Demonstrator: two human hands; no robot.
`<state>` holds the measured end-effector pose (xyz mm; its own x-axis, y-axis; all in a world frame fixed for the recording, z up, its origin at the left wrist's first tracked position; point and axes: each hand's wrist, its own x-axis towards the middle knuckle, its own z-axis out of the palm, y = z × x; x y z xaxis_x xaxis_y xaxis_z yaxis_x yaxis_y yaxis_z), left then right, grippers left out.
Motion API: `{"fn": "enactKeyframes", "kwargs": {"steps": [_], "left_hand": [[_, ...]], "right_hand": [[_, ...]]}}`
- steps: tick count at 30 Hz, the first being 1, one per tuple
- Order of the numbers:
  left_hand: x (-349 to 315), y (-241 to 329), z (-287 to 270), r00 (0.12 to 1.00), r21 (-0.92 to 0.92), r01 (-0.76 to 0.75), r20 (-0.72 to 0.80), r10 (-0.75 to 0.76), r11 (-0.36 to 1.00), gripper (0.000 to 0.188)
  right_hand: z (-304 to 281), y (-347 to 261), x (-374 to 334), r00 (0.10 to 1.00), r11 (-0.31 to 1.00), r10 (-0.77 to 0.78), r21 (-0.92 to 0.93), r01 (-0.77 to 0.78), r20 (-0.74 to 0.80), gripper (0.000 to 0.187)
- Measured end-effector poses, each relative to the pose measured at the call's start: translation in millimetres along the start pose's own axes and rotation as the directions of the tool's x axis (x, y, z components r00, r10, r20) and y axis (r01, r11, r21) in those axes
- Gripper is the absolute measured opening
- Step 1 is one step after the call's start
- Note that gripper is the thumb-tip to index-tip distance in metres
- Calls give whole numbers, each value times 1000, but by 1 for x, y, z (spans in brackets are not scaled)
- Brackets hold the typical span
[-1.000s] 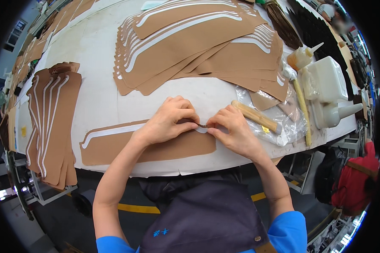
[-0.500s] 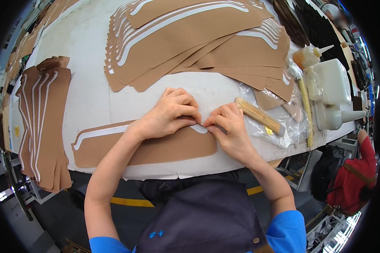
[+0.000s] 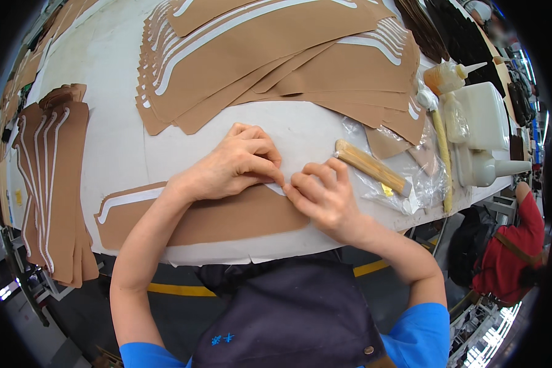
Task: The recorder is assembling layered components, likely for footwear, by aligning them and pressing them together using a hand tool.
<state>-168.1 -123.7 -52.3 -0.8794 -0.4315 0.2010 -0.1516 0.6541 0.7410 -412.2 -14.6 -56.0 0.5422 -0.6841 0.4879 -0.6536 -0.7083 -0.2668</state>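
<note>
A flat brown panel, leather-like, lies along the near edge of the table. A white strip follows its far edge and is partly hidden under my hands. My left hand is closed in a pinch on the panel's far edge, toward the right end. Beside it, my right hand is also pinched, with thumb and fingertips at the strip's right end and almost meeting the left fingertips. The fingers cover the exact spot they hold.
Fanned brown panels with white strips lie at the back; more panels hang over the left edge. At right are a wooden stick on a plastic bag, a brush and plastic bottles. A person in red is beyond.
The view has shifted slightly, so the table contents sit further left. My right hand has turned, its fingers more raised and curled, and covers more of the panel's right corner. Both hands stay at the edge.
</note>
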Motion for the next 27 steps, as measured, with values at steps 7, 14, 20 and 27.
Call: {"fn": "enactKeyframes", "kwargs": {"steps": [7,14,20,27], "left_hand": [[-39,46,24,926,314,198,-370,-73,929,31],[-48,67,61,877,451,312,-476,-70,836,35],[-42,66,62,855,389,344,-506,-114,855,44],[-39,65,62,872,425,351,-474,-125,835,45]], "right_hand": [[6,5,-6,999,985,50,168,-46,-18,36],[1,1,2,982,947,174,262,-185,66,50],[-2,-1,15,987,970,101,209,-127,128,57],[-6,-5,13,980,996,-78,-39,86,181,50]]}}
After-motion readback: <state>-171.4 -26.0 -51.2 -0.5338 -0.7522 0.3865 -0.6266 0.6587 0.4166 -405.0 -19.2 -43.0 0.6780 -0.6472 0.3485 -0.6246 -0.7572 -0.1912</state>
